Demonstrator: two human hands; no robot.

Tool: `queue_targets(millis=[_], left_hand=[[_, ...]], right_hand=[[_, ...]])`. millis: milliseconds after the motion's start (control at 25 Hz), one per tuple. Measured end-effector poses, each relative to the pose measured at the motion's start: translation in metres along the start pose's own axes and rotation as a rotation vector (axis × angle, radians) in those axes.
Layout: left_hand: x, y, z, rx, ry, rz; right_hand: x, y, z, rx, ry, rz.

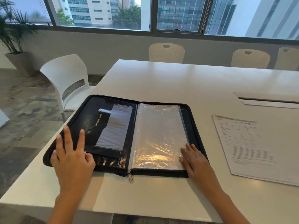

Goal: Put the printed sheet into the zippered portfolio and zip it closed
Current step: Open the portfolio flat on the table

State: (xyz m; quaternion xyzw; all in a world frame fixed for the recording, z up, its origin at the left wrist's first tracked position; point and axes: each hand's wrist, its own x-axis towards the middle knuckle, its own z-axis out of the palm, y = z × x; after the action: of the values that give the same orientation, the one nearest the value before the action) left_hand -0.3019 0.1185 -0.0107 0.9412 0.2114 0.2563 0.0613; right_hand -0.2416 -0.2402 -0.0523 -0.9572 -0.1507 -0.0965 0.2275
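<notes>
A black zippered portfolio (90,117) lies spread open and flat on the white table (186,81). Its left half has dark pockets and a clear window; its right half holds clear plastic sleeves (159,131). The metal zip pull (130,177) hangs over the near edge at the spine. My left hand (71,156) rests flat on the near left corner, fingers spread. My right hand (195,160) lies flat on the near right corner, fingertips on the sleeves. The printed sheet (252,147) lies on the table to the right of the portfolio, untouched.
A white chair (64,78) stands at the table's left side, and cream chairs (166,52) line the far side. A cable slot (268,100) is cut in the table at right. A potted plant (14,46) stands at far left.
</notes>
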Motion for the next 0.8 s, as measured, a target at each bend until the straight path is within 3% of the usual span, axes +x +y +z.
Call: queue_targets(millis=[320,600,800], left_hand=[[-0.004,-0.01,0.01,0.033,-0.398,-0.04],[0.012,0.017,-0.002,0.09,-0.523,-0.065],[0.022,0.081,0.012,0.05,-0.511,0.158]], right_hand=[[-0.002,-0.001,0.001,-0.034,0.048,0.013],[-0.002,-0.002,0.0,-0.006,0.035,0.008],[-0.002,-0.001,-0.002,-0.048,0.027,-0.016]])
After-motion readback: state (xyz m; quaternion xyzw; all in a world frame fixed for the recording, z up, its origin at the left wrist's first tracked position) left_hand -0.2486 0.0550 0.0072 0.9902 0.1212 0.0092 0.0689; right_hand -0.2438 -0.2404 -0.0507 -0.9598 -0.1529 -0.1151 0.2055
